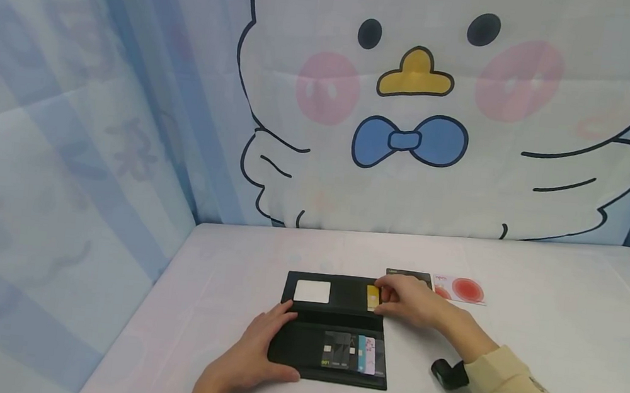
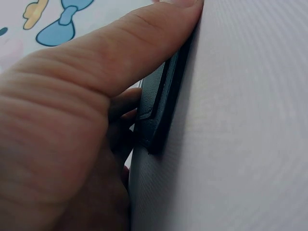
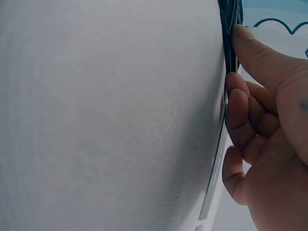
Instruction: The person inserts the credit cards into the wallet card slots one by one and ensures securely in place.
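A black card wallet (image 1: 331, 319) lies unfolded on the table. My left hand (image 1: 254, 350) rests at its left side, fingers spread over the left edge and thumb along the bottom edge. In the left wrist view the thumb (image 2: 139, 43) crosses the wallet's edge (image 2: 166, 103). At the upper panel's right end, my right hand (image 1: 410, 299) pinches a yellow card (image 1: 372, 298) that sits partly over the panel. The right wrist view shows thumb and curled fingers (image 3: 240, 115) at the wallet's edge (image 3: 231, 43); the yellow card cannot be made out there.
Several cards (image 1: 353, 353) sit overlapping in the lower panel. A white patch (image 1: 312, 291) shows on the upper panel. Behind my right hand lie a dark card (image 1: 412, 274) and a white card with red circles (image 1: 467, 290). A printed curtain (image 1: 395, 191) hangs behind the table.
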`<state>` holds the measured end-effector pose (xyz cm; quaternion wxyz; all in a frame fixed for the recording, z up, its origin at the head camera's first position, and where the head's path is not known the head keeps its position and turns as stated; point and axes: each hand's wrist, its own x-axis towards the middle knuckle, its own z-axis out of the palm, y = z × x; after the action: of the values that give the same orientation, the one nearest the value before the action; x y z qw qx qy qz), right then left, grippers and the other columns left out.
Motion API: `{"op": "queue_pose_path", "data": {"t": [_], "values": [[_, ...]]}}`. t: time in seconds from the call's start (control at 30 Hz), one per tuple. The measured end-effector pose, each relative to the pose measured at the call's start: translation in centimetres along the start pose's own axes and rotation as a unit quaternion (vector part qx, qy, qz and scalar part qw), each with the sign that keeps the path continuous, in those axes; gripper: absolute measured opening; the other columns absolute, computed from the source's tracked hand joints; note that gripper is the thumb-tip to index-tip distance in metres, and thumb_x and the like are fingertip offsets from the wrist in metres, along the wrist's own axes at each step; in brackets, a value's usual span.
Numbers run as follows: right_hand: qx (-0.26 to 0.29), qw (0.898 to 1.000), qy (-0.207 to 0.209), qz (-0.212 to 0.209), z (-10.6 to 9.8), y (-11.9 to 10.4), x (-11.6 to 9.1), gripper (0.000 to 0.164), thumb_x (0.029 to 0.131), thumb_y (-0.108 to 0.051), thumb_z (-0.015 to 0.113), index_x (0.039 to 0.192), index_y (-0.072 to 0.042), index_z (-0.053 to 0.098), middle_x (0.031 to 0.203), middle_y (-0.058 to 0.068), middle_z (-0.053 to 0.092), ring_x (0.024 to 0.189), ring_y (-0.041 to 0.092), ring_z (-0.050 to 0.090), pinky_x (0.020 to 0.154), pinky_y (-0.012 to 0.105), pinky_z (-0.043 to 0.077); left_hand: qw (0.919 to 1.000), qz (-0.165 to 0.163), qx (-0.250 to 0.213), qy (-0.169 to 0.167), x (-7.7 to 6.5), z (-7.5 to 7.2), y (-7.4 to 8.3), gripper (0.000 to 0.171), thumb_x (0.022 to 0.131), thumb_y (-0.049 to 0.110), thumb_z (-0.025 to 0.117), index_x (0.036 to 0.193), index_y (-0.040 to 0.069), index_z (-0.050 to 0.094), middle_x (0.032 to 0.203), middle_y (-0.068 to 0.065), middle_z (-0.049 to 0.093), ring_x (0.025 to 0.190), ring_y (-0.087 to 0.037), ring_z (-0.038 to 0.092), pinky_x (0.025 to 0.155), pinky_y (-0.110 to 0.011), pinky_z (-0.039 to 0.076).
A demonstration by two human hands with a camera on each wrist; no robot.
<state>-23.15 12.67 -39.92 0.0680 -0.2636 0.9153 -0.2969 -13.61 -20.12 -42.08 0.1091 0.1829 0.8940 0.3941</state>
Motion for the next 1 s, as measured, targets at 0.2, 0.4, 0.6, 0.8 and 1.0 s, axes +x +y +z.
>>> {"op": "queue_pose_path", "data": {"t": [0.2, 0.4, 0.6, 0.8, 1.0], "values": [[-0.008, 1.0, 0.003, -0.011, 0.1, 0.0, -0.1, 0.044, 0.089, -0.017, 0.08, 0.123, 0.005, 0.063, 0.083, -0.004, 0.053, 0.08, 0.015, 0.052, 0.071, 0.029, 0.048, 1.0, 0.005, 0.001, 0.001, 0.0, 0.0, 0.1, 0.093, 0.076, 0.039, 0.089, 0.151, 0.008, 0.043, 0.165, -0.009, 0.022, 0.149, -0.042, 0.017, 0.115, -0.067, 0.016], [-0.018, 1.0, 0.003, -0.01, 0.1, -0.1, -0.1, 0.044, 0.088, -0.017, 0.08, 0.123, 0.005, 0.063, 0.081, -0.004, 0.052, 0.079, 0.014, 0.052, 0.071, 0.029, 0.048, 0.9999, 0.01, 0.002, 0.003, 0.0, -0.1, 0.1, 0.094, 0.076, 0.039, 0.089, 0.151, 0.007, 0.043, 0.165, -0.01, 0.023, 0.148, -0.041, 0.018, 0.115, -0.067, 0.017], [-0.019, 1.0, 0.013, -0.011, -0.2, 0.4, -0.7, 0.047, 0.089, -0.02, 0.08, 0.126, 0.002, 0.063, 0.084, -0.005, 0.053, 0.079, 0.014, 0.051, 0.069, 0.028, 0.047, 1.0, 0.006, 0.001, 0.0, 0.0, 0.0, 0.1, 0.093, 0.076, 0.038, 0.089, 0.151, 0.008, 0.043, 0.165, -0.009, 0.023, 0.149, -0.041, 0.018, 0.115, -0.066, 0.018], [-0.001, 1.0, 0.027, 0.002, -1.7, 1.8, -2.2, 0.048, 0.09, -0.021, 0.078, 0.13, -0.001, 0.062, 0.09, -0.003, 0.054, 0.082, 0.015, 0.051, 0.07, 0.029, 0.048, 1.0, 0.009, 0.001, 0.001, 0.0, 0.0, 0.0, 0.094, 0.076, 0.038, 0.089, 0.151, 0.008, 0.043, 0.165, -0.008, 0.023, 0.149, -0.04, 0.018, 0.115, -0.066, 0.018], [-0.016, 0.999, 0.042, 0.012, -3.5, 3.7, -3.6, 0.049, 0.09, -0.021, 0.078, 0.131, 0.0, 0.062, 0.092, -0.002, 0.055, 0.08, 0.014, 0.05, 0.068, 0.03, 0.045, 0.9999, 0.013, 0.003, 0.003, 0.0, 0.0, 0.0, 0.094, 0.075, 0.039, 0.089, 0.151, 0.007, 0.043, 0.165, -0.009, 0.024, 0.148, -0.04, 0.019, 0.115, -0.066, 0.018]]}}
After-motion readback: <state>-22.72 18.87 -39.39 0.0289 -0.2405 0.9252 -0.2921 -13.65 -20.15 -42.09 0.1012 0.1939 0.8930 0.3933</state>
